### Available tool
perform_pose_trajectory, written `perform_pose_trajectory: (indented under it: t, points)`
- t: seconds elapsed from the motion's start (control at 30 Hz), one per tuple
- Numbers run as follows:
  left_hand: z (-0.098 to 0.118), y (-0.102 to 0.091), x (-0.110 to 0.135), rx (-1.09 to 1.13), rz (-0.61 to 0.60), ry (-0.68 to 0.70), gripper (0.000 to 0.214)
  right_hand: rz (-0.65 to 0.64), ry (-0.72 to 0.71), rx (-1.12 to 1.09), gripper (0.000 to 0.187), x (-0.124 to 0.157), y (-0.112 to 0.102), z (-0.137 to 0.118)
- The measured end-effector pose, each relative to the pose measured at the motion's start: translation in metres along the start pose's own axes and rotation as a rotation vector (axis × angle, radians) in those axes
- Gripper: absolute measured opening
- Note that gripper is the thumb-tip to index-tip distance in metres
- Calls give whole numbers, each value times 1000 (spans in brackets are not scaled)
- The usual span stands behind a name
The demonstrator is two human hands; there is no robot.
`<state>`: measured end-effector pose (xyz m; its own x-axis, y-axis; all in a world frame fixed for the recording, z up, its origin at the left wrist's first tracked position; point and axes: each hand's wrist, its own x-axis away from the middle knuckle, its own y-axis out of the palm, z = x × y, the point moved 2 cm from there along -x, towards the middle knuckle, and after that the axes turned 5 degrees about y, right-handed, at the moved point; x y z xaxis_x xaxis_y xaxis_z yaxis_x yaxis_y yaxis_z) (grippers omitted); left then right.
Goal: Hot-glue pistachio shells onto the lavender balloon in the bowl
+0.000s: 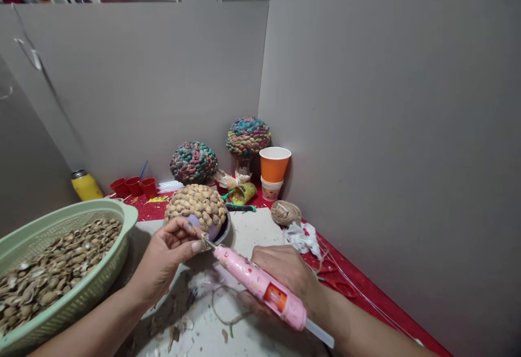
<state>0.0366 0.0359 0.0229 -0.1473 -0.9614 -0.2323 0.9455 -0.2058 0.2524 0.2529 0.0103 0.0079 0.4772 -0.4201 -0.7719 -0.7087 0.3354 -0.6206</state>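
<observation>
1. Here's the left hand (pixel 165 251), thumb and fingers pinching one small shell (pixel 204 236) right at the nozzle (pixel 210 244) of the pink glue gun (pixel 252 278).

2. Over on the right, the right hand (pixel 285 267) is wrapped around that gun, angling it up and leftward; the trigger is hidden, so no telling whether it's being squeezed.

3. And the ball (pixel 197 205)? Just beyond the left fingers, sitting in a bowl (pixel 227 228) on the pale board (pixel 254 237). Shells crowd its top and sides, with a lilac bare patch (pixel 203 227) facing us.

4. So the step in hand looks like gluing: shell at the tip, though any fresh glue is too small to make out.

5. The next move seems to call for fingertips clear of the nozzle, then the shell turned glue side in and pressed onto that lilac patch, snug against its neighbours.

6. Plenty in reserve at left: loose shells (pixel 73 270) heaped in the green basket (pixel 129 213).
</observation>
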Motion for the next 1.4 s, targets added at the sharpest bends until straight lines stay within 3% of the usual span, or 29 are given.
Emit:
perform_pose_trajectory:
  t: [1.4]
  points:
    - [1, 0, -1, 23, 30, -8, 29, -44, 55, 77, 37, 10, 4, 6]
